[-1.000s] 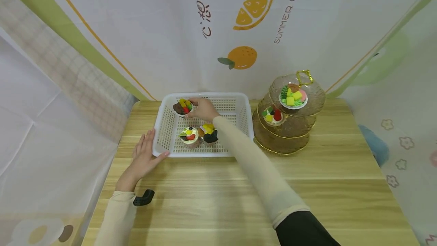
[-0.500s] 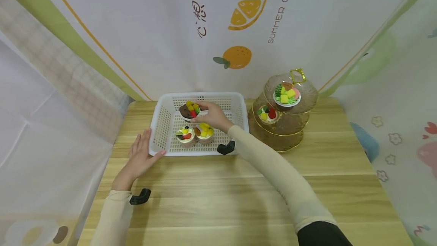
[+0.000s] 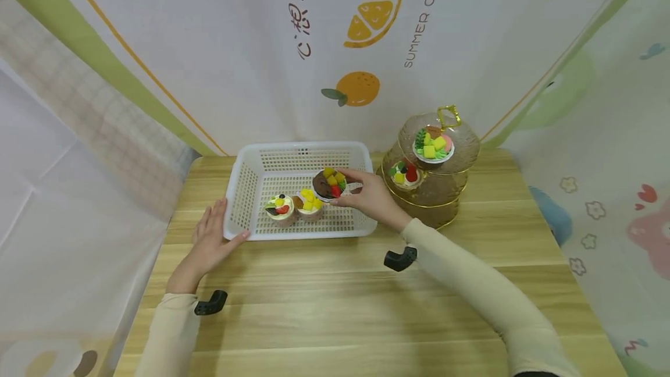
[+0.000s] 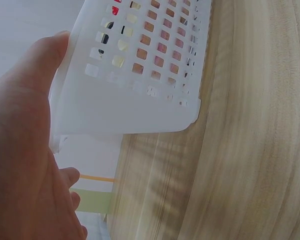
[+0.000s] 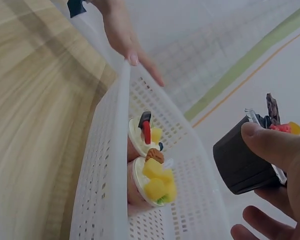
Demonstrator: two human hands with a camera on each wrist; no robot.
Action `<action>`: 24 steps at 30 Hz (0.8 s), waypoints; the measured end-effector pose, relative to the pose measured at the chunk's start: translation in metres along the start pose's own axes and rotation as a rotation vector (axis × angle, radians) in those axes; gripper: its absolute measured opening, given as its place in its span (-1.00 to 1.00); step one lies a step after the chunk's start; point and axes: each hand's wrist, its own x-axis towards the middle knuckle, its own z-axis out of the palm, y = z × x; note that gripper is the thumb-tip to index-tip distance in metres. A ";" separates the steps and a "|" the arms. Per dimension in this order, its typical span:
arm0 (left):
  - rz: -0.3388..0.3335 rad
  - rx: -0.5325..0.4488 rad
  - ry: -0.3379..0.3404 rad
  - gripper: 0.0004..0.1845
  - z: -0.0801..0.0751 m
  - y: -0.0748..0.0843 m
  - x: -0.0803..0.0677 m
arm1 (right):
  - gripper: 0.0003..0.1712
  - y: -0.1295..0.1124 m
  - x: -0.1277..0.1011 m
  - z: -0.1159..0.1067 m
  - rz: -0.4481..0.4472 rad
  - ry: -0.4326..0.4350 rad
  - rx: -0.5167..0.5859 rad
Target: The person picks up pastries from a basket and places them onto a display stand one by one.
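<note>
My right hand (image 3: 361,194) grips a chocolate cupcake (image 3: 328,184) topped with yellow and red pieces, held above the right part of a white perforated basket (image 3: 300,148). In the right wrist view its dark cup (image 5: 245,162) sits under my thumb (image 5: 275,145). Two cream cupcakes (image 3: 280,208) (image 3: 309,203) stand in the basket, side by side (image 5: 145,132) (image 5: 152,182). My left hand (image 3: 209,240) rests with straight fingers against the basket's front left corner (image 4: 140,75), thumb on the outer wall.
A tiered glass stand (image 3: 437,211) with a gold handle stands right of the basket; its top tier (image 3: 432,145) and middle tier (image 3: 404,173) each carry a cupcake. The wooden table (image 3: 335,301) ends at fabric backdrops behind and on both sides.
My right hand has lifted the chocolate cupcake from the basket's back left and carried it right, towards the glass stand. The left hand has stayed at the basket corner.
</note>
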 end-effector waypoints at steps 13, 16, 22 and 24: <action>-0.006 0.007 -0.006 0.11 -0.002 -0.001 -0.001 | -0.16 0.023 -0.097 -0.059 0.015 0.147 -0.046; -0.004 0.008 -0.007 0.11 -0.003 0.001 0.000 | -0.15 0.032 -0.115 -0.071 0.054 0.212 -0.068; -0.004 0.003 -0.012 0.11 -0.003 0.002 0.000 | -0.14 0.048 -0.139 -0.098 0.156 0.309 -0.103; -0.006 -0.003 -0.014 0.11 -0.003 0.002 0.000 | -0.13 0.051 -0.144 -0.106 0.194 0.325 -0.097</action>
